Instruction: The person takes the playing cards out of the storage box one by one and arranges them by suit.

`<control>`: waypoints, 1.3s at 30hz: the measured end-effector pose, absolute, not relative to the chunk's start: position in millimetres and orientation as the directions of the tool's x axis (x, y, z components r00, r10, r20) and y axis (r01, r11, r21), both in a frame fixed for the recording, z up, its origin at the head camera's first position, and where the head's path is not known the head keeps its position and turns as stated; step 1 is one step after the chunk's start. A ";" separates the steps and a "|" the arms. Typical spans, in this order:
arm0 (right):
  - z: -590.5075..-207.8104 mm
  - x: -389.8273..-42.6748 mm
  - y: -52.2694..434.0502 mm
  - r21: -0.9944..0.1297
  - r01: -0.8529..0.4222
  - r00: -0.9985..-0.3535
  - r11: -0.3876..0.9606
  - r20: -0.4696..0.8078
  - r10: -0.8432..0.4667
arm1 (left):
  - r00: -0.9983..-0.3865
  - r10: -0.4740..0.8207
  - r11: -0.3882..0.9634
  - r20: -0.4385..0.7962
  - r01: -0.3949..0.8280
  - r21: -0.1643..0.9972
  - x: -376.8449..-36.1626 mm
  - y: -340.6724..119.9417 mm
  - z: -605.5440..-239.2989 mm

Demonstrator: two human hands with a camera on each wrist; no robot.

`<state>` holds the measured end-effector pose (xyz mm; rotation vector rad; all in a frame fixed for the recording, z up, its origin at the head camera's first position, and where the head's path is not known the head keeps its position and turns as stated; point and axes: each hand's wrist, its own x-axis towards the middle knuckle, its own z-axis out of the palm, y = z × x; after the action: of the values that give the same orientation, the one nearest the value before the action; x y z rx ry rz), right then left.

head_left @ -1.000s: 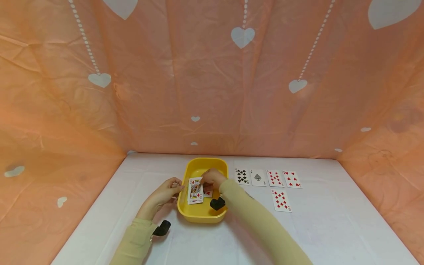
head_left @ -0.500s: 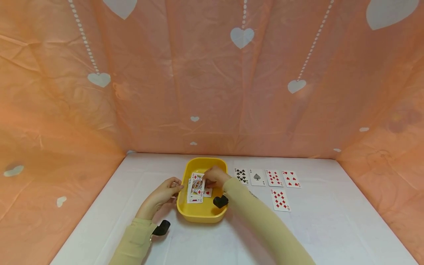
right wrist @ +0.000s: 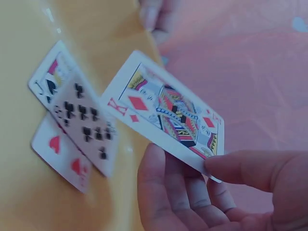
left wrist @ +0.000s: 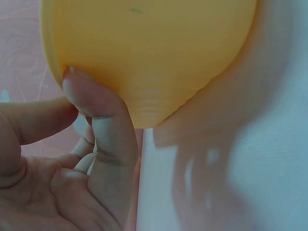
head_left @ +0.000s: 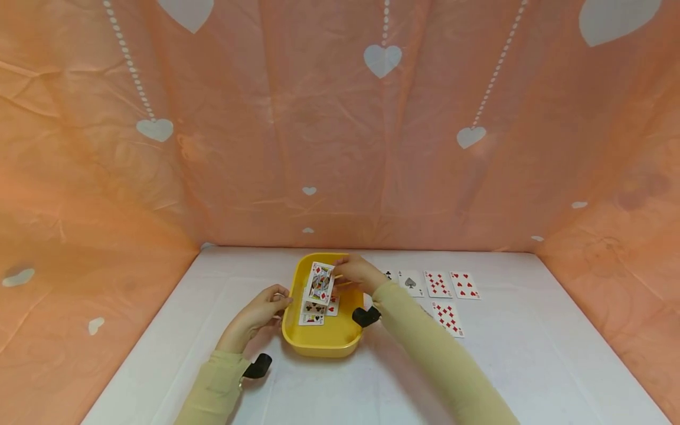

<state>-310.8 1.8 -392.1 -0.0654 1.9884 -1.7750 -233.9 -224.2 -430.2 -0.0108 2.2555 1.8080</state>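
Note:
My right hand (head_left: 358,273) pinches a king of diamonds (right wrist: 168,110) by one long edge, thumb on its face and fingers beneath. The card is held tilted above a yellow plastic tub (head_left: 324,351). Inside the tub, a clubs card (right wrist: 86,120) overlaps a jack of spades (right wrist: 48,79) and a hearts card (right wrist: 60,149). At the tub's left side, my left hand (head_left: 260,310) pinches the rim between thumb and a finger, as the left wrist view shows up close.
Right of the tub, face-up cards lie in a row: a clubs card partly behind my right hand, an ace of spades (head_left: 411,283), a diamonds card (head_left: 438,284) and a hearts card (head_left: 465,285). Another diamonds card (head_left: 448,319) lies below them. A peach curtain (head_left: 340,177) surrounds the white table.
The king of diamonds has been lifted off the pile and moved up and right with my right hand, uncovering the clubs card and jack. My left hand stays at the rim.

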 end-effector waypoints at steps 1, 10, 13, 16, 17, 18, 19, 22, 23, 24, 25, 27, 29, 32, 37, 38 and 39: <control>-388.5 -309.7 4.8 -0.953 0.259 -0.890 0.158 -0.299 -0.345 | -0.968 0.150 0.230 -0.201 -0.164 0.959 -234.0 -224.4 -430.0; -357.7 -297.2 45.6 -0.973 0.200 -0.899 0.113 -0.228 -0.375 | -0.967 0.155 0.242 -0.205 -0.164 0.956 -232.2 -227.2 -429.1; -353.6 -290.9 64.5 -0.980 0.169 -0.901 0.104 -0.196 -0.386 | -0.965 0.163 0.239 -0.205 -0.163 0.957 -232.7 -227.2 -430.0; -353.8 -284.5 83.8 -0.984 0.137 -0.902 0.111 -0.170 -0.396 | -0.964 0.169 0.234 -0.205 -0.163 0.958 -232.7 -226.7 -430.3; -354.4 -282.7 89.7 -0.986 0.130 -0.903 0.108 -0.163 -0.397 | -0.964 0.165 0.241 -0.206 -0.163 0.957 -232.6 -226.6 -430.1; -355.8 -281.6 95.7 -0.987 0.121 -0.902 0.109 -0.155 -0.403 | -0.965 0.163 0.242 -0.206 -0.163 0.956 -232.6 -226.4 -429.9; -356.9 -280.3 101.4 -0.987 0.114 -0.902 0.110 -0.149 -0.405 | -0.966 0.153 0.245 -0.207 -0.166 0.955 -232.6 -226.1 -429.4; -361.0 -277.3 116.9 -0.990 0.105 -0.904 0.098 -0.136 -0.405 | -0.968 0.134 0.259 -0.210 -0.170 0.951 -233.0 -225.3 -428.3; -362.3 -275.9 122.0 -0.990 0.104 -0.906 0.097 -0.135 -0.401 | -0.969 0.132 0.261 -0.210 -0.171 0.950 -233.1 -224.9 -428.1; -363.6 -274.3 127.2 -0.990 0.103 -0.907 0.095 -0.132 -0.399 | -0.969 0.129 0.258 -0.212 -0.174 0.951 -233.3 -224.5 -427.9; -364.9 -272.3 132.3 -0.991 0.103 -0.909 0.089 -0.131 -0.395 | -0.968 0.130 0.258 -0.213 -0.175 0.950 -233.5 -224.1 -427.7; -367.2 -267.2 143.0 -0.992 0.096 -0.911 0.086 -0.123 -0.394 | -0.967 0.139 0.254 -0.213 -0.173 0.952 -233.8 -223.5 -427.9; -370.1 -261.6 154.2 -0.993 0.082 -0.910 0.086 -0.109 -0.400 | -0.967 0.143 0.252 -0.212 -0.171 0.952 -233.9 -223.1 -428.6; -375.8 -252.9 172.2 -0.993 0.056 -0.906 0.099 -0.092 -0.412 | -0.967 0.139 0.247 -0.212 -0.174 0.953 -234.1 -222.1 -429.9; -389.9 -238.5 203.1 -0.988 0.087 -0.917 0.126 -0.129 -0.378 | -0.967 0.139 0.242 -0.215 -0.177 0.954 -234.8 -221.4 -431.3; -393.3 -235.6 208.9 -0.986 0.099 -0.918 0.133 -0.142 -0.370 | -0.967 0.139 0.239 -0.216 -0.179 0.954 -234.9 -221.4 -431.5; -396.9 -232.7 214.5 -0.984 0.117 -0.920 0.136 -0.159 -0.359 | -0.967 0.138 0.241 -0.215 -0.178 0.954 -235.2 -221.4 -431.7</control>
<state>-232.7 214.5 -396.9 -0.2336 2.0638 -1.8399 -235.2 -221.4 -431.7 -0.0372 2.2597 1.7915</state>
